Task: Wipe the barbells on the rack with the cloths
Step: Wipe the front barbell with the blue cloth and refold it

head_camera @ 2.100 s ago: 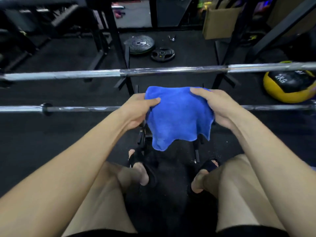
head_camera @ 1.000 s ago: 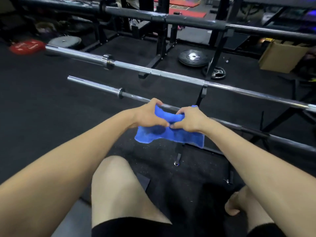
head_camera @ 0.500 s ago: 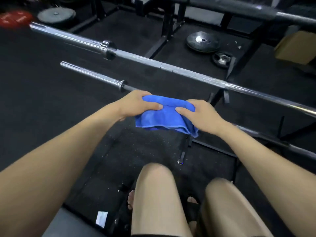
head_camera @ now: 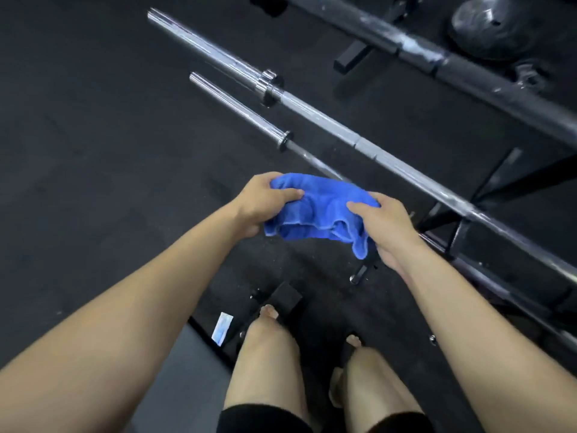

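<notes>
A folded blue cloth is held between both hands over the thin near barbell, hiding the stretch of bar under it. My left hand grips the cloth's left end, thumb on top. My right hand grips its right end. A thicker chrome barbell runs parallel just beyond, on the black rack. A dark barbell with white smears lies farther back.
Black weight plates lie on the floor at the top right. My bare legs and sandalled feet stand on the black rubber floor beside a small white packet. Rack feet and struts spread to the right.
The view has tilted down and turned left, so the bars now run steeply across the frame. Both hands stay on the folded cloth, which sits on the near bar.
</notes>
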